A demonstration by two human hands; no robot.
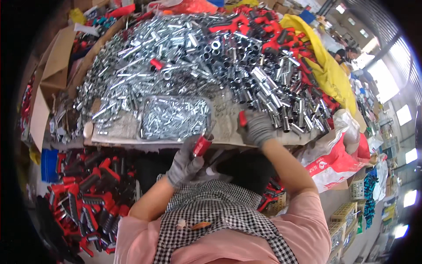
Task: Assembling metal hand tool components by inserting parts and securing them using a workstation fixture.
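Note:
My left hand (183, 163), in a grey glove, is closed around a short red cylinder (202, 145), perhaps a handle or sleeve, with a dark metallic upper end. It is held just in front of the table edge, below a clear tray (141, 127) full of small shiny metal parts. At the table's front edge, my right hand (260, 127), also gloved in grey, is closed with a small red piece (242, 118) at its fingers. The kind of that piece cannot be made out. Chrome tubes and sockets (266, 88) lie just beyond this hand.
A large heap of metal rods and fittings (149, 48) covers the table. Red-and-black handles (92, 198) fill a container at lower left. A cardboard box (55, 66) is at the left, yellow sacking (329, 75) and a red-and-white sack (336, 160) at the right.

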